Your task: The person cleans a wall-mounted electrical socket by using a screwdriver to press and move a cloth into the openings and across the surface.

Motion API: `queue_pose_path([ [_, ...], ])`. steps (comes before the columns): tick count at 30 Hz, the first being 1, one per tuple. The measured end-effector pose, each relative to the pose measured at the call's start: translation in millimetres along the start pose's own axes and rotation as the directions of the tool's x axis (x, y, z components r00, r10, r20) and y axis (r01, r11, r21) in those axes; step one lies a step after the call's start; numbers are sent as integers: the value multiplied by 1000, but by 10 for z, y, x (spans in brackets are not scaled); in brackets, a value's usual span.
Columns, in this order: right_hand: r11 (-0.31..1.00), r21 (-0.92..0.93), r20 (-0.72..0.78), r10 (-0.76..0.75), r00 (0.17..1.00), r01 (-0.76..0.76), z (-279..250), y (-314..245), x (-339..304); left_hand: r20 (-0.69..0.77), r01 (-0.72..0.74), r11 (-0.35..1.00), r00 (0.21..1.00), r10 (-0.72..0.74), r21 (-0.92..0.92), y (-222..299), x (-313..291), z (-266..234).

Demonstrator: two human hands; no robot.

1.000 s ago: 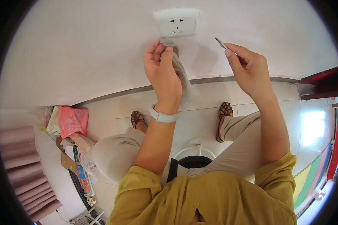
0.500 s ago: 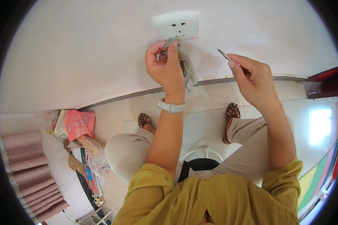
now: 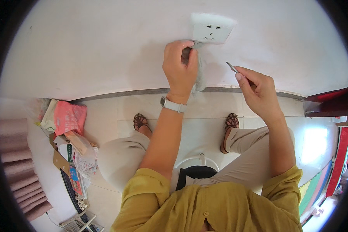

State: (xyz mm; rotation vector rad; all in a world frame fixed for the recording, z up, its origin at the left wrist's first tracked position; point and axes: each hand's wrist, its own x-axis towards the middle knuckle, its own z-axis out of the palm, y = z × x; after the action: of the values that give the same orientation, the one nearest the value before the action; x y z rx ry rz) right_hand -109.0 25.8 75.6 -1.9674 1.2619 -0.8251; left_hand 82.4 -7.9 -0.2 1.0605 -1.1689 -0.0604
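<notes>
Rag (image 3: 201, 73) looks light, floppy, grabbable anywhere; left hand (image 3: 180, 69) pinches its far end between fingers, right hand (image 3: 259, 92) pinches a stiff-looking metal tool (image 3: 231, 67).

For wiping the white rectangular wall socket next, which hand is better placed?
Probably the left hand, holding the crumpled grey cloth just below the socket; the right hand, farther off, holds a slim metal tool.

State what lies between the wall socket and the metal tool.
In the head view, only bare wall shows between the socket and the metal tool in the right hand.
</notes>
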Motion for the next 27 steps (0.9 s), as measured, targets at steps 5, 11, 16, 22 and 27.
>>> queue_pose_path([
  [5, 998, -48, 35, -39, 999, 41, 6, 28, -20, 66, -7, 997, 998, 1, 82, 69, 88, -20],
  [11, 999, -40, 64, -22, 998, 24, 11, 39, -40, 124, -93, 984, 989, 74, 153, 64, 189, -36],
  [16, 992, -92, 74, -74, 995, 81, 9, 62, -13, 24, -166, 968, 986, 164, 190, 85, 170, 41],
  [22, 989, -113, 97, -89, 991, 100, -23, 11, -8, 101, -146, 978, 986, 132, 149, 26, 195, -122],
  [27, 985, -113, 79, -119, 990, 127, -70, 71, -50, 40, 237, 971, 971, -237, 1, 139, 81, -90],
])
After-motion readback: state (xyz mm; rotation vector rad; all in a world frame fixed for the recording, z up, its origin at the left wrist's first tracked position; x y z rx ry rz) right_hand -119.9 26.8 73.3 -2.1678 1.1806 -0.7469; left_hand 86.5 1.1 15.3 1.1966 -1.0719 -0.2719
